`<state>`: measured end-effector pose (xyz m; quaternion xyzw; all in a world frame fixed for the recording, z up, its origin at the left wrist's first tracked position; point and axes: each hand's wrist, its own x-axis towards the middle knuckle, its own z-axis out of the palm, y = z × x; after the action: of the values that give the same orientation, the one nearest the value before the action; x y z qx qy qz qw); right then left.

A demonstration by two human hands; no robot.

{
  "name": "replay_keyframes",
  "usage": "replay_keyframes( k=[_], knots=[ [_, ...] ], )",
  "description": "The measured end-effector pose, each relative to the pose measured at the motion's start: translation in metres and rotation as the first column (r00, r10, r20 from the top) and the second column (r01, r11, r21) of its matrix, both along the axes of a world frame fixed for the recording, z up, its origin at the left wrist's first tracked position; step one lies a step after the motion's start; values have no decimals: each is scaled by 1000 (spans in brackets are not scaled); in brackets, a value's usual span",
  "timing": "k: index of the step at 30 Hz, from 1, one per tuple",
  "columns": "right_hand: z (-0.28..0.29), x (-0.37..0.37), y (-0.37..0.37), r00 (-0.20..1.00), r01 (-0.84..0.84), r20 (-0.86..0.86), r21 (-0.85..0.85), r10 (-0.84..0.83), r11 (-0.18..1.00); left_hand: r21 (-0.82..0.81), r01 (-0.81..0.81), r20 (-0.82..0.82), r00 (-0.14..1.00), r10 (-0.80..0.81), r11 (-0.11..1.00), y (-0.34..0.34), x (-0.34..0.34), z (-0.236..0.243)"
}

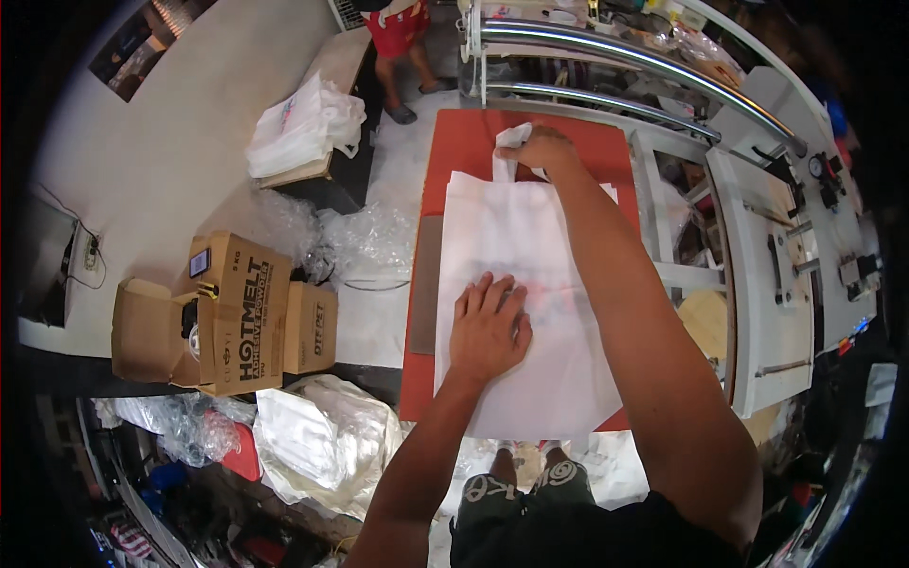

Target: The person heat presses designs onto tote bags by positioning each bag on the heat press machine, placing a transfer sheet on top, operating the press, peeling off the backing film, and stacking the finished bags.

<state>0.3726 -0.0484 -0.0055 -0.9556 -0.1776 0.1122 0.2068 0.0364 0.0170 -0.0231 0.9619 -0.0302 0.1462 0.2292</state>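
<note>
A white tote bag [502, 369] lies flat on a red board [424, 312], its handle end pointing away from me. My left hand [490, 327] rests palm down on the middle of the bag, fingers spread. A faint reddish and dark print shows through the cloth beside that hand. At the bag's far end my right hand [543, 151] is closed on the white handle [505, 168]; part of the strap sticks out left of the fingers. The right forearm covers the bag's right side. A grey-brown flat strip [426, 284] shows at the bag's left edge.
A metal-railed machine [606, 43] stands beyond the board, with a white frame [757, 284] to the right. Cardboard boxes [251, 317] and clear plastic wrap [365, 241] are at left. White bags [308, 123] lie on a bench. Another person [398, 43] stands at the back.
</note>
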Motion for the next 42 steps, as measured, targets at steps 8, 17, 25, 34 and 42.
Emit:
replay_keyframes(
  k=[8,17,25,34,42],
  knots=[
    [55,-22,-42,946,193,260,36,-195,981,-24,11,16,1000,-10,1000,-5,1,-2],
    [12,-105,-46,927,-337,250,228,279,913,2,-5,64,998,5,1000,-6,-6,-2],
    [-13,-56,-26,911,-351,201,-73,359,933,4,-5,68,998,5,1000,-1,-7,-2],
    [-16,-47,-35,952,-294,112,62,286,954,14,5,20,1000,-5,1000,-9,-1,-4],
    [-15,-57,-31,948,-268,214,133,237,954,93,100,-10,995,-100,991,-9,-2,7]
  ],
)
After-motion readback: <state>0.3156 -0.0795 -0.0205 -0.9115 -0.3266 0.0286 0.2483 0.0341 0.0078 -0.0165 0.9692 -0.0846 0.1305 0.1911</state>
